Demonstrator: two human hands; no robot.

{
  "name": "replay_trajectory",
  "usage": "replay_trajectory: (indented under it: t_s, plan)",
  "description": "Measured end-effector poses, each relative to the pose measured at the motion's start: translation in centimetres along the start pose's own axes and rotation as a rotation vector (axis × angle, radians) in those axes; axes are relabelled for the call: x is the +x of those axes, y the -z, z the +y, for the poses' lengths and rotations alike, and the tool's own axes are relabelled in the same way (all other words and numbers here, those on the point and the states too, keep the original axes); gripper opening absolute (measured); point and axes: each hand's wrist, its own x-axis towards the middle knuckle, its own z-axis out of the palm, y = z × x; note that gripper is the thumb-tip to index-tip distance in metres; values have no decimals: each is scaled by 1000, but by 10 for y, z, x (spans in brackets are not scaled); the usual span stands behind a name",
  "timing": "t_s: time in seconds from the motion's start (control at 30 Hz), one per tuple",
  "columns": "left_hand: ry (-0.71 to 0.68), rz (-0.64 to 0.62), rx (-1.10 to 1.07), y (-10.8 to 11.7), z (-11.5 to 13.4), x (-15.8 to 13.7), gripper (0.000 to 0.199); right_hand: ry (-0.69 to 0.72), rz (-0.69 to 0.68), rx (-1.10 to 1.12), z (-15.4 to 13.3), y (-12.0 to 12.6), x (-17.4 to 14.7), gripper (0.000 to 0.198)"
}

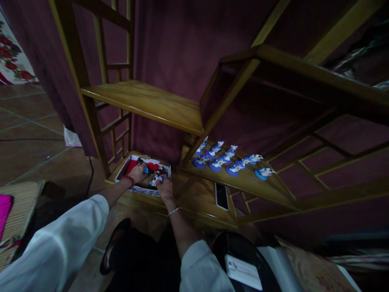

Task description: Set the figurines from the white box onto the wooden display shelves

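Note:
My left hand (137, 173), with a red bead bracelet at the wrist, reaches down into a shallow white box (146, 190) on the lowest shelf. Its fingers curl beside a small blue piece; what they hold is hidden. Over the box's right side, my right hand (165, 188) pinches a small blue-and-white figurine (156, 180). Red items (152, 166) and other small dark pieces lie inside the box, too small to name. To the right, several blue-and-purple figurines (218, 164) stand in rows on a raised shelf.
A dark-screened phone (221, 196) lies on the low shelf right of the box. A wooden shelf board (146, 99) overhangs the box, and a slanted post (227, 109) rises beside the figurines. At lower right, a white case (242, 271) rests on a black stool (221, 247).

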Motion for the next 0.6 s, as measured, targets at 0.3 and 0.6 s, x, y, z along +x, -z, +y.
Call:
replay_trajectory:
  t_s: [0.3, 0.6]
  plan:
    - [-95, -45, -128, 13, 35, -37, 38, 29, 58, 112, -15, 27, -35, 27]
    - [-200, -98, -205, 42, 78, -82, 38, 80, 155, 118, -25, 65, -80, 27]
